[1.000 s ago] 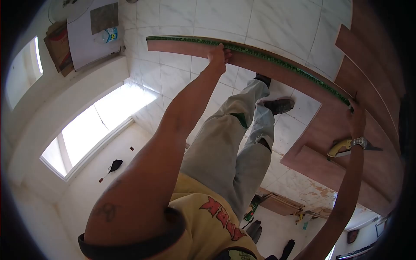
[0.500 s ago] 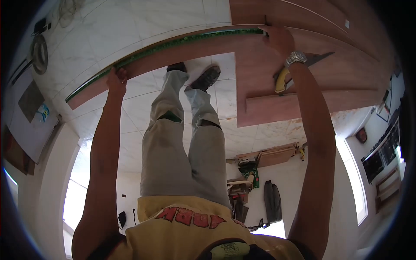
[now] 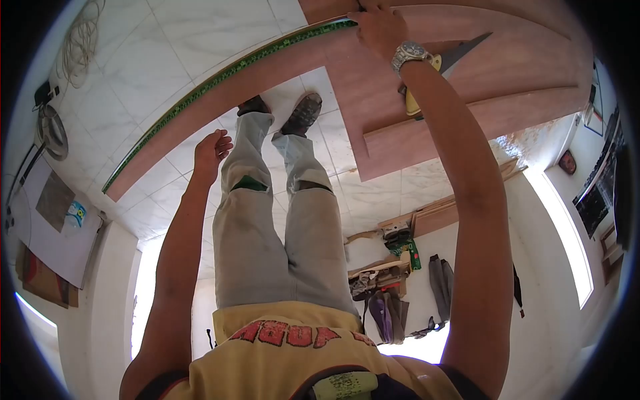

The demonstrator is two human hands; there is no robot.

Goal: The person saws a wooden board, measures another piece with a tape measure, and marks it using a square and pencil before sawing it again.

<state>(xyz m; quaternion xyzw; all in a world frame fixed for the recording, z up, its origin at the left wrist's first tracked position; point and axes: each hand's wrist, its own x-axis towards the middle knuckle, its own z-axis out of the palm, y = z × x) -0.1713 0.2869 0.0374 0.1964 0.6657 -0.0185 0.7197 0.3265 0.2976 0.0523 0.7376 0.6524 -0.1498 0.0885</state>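
A reddish-brown board (image 3: 400,143) with a long narrow arm lies on the tiled floor. Along the narrow arm's outer edge runs a green patterned strip (image 3: 220,78). My right hand (image 3: 381,28), below a metal watch, is at the strip's right end, its fingers closed around a small dark thing that I cannot make out. My left hand (image 3: 213,148) hangs off the board near my knee, fingers curled together, with nothing visible in it. A handsaw with a yellow handle (image 3: 411,103) lies on the board, partly behind my right forearm.
My feet in dark shoes (image 3: 301,115) stand on the tiles inside the board's corner. Another board (image 3: 320,9) lies beyond. Coiled wire (image 3: 80,50) and a round coil (image 3: 53,133) are at the left. Stacked wood (image 3: 437,217) and hanging clothes (image 3: 440,287) appear lower down.
My left hand has let go of the strip and board edge and moved toward my legs. My right hand has shifted up and left in view. The camera view has also turned.
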